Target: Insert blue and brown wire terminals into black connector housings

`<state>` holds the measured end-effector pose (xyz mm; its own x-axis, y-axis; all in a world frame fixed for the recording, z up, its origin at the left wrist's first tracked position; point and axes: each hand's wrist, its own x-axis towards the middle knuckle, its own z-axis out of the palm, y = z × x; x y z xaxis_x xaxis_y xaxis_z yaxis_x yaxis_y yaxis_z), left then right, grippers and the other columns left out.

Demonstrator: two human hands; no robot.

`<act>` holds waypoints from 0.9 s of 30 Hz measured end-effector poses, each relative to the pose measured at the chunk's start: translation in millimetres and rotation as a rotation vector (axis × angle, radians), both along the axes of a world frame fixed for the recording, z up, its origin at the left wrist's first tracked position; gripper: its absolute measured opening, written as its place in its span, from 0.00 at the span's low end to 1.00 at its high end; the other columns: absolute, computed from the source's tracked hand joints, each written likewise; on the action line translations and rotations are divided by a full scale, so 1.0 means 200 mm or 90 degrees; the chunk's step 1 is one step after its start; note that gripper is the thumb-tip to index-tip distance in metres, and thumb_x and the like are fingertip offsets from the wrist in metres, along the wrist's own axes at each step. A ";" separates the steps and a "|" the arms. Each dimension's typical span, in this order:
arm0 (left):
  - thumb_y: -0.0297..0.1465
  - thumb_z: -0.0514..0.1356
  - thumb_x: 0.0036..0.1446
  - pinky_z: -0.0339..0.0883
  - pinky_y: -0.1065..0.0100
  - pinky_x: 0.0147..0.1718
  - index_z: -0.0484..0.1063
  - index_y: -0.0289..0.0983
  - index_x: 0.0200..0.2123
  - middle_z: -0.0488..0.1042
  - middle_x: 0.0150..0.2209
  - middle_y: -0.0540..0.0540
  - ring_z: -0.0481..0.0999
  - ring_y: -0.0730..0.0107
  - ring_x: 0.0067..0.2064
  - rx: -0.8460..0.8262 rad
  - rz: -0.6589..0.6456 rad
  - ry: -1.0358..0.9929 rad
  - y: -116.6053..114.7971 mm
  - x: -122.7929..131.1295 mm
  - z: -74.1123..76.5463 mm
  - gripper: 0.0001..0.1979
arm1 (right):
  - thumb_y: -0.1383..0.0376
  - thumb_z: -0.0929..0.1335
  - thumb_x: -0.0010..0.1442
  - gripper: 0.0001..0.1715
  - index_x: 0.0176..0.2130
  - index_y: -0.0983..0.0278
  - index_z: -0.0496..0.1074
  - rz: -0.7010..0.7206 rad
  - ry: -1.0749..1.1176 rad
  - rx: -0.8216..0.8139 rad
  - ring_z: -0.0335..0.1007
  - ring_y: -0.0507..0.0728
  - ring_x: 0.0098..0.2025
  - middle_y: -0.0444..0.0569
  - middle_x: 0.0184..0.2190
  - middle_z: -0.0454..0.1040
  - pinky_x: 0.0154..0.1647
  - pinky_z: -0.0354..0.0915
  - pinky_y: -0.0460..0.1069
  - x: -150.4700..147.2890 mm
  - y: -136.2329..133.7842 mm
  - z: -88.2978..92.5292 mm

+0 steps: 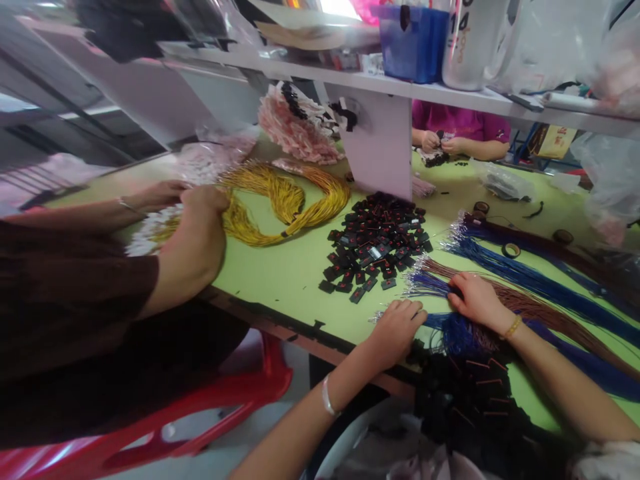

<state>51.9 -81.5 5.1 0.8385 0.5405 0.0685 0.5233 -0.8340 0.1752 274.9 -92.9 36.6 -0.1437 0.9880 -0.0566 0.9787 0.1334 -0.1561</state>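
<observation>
Blue wires [525, 280]: right hand [475, 300] fingers pinching ends; left hand [397, 327] fingers curled, grip unclear

Bright, even daylight from the top, glare on upper shelf items, edges warped and softly blurred throughout.

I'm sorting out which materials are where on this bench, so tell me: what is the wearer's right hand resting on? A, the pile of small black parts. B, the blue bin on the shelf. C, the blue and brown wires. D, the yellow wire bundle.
C: the right hand lies on the blue and brown wires, while the yellow wire bundle sits far left by a co-worker's hand.
</observation>
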 end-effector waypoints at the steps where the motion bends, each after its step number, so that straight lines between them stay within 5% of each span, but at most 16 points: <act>1: 0.28 0.51 0.59 0.58 0.58 0.42 0.66 0.37 0.47 0.68 0.46 0.40 0.66 0.58 0.45 -0.003 0.005 -0.004 0.00 0.01 0.00 0.13 | 0.59 0.64 0.60 0.14 0.42 0.64 0.70 -0.015 -0.018 -0.010 0.66 0.59 0.41 0.54 0.40 0.71 0.38 0.58 0.49 0.00 0.01 0.00; 8: 0.35 0.52 0.62 0.57 0.57 0.43 0.65 0.37 0.46 0.69 0.48 0.40 0.66 0.57 0.46 0.000 0.036 0.007 0.01 0.03 -0.01 0.12 | 0.52 0.65 0.59 0.19 0.42 0.64 0.67 -0.009 -0.017 -0.041 0.66 0.59 0.41 0.54 0.40 0.70 0.39 0.58 0.49 -0.04 0.06 -0.03; 14: 0.28 0.52 0.59 0.57 0.56 0.43 0.67 0.35 0.43 0.69 0.47 0.39 0.65 0.56 0.45 0.015 0.034 0.024 0.01 0.06 0.00 0.09 | 0.58 0.64 0.61 0.18 0.48 0.64 0.67 0.091 0.005 -0.044 0.66 0.60 0.45 0.55 0.43 0.69 0.42 0.59 0.50 -0.11 0.14 -0.05; 19: 0.25 0.50 0.58 0.56 0.57 0.37 0.68 0.38 0.42 0.69 0.39 0.41 0.65 0.57 0.40 0.020 0.049 0.043 -0.01 0.00 0.01 0.11 | 0.58 0.65 0.60 0.20 0.50 0.64 0.67 0.079 0.050 -0.032 0.67 0.60 0.43 0.55 0.44 0.69 0.43 0.60 0.51 -0.09 0.17 -0.05; 24: 0.30 0.48 0.62 0.58 0.58 0.38 0.68 0.36 0.37 0.68 0.37 0.41 0.64 0.58 0.40 -0.047 0.088 -0.010 -0.01 -0.03 0.02 0.10 | 0.63 0.61 0.63 0.12 0.43 0.65 0.70 0.120 0.185 0.051 0.66 0.56 0.41 0.52 0.40 0.70 0.43 0.59 0.49 -0.09 0.11 0.00; 27: 0.35 0.50 0.62 0.59 0.59 0.40 0.68 0.36 0.39 0.68 0.39 0.41 0.64 0.59 0.41 -0.078 0.148 -0.060 -0.03 -0.06 0.00 0.11 | 0.65 0.62 0.63 0.08 0.37 0.64 0.70 0.198 0.251 0.004 0.65 0.54 0.37 0.49 0.34 0.70 0.39 0.59 0.47 -0.12 0.03 -0.02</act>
<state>40.5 -87.3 5.5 0.6842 0.7265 0.0630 0.6745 -0.6634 0.3240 250.3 -86.0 33.3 -0.4410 0.8950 0.0667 0.7586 0.4115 -0.5051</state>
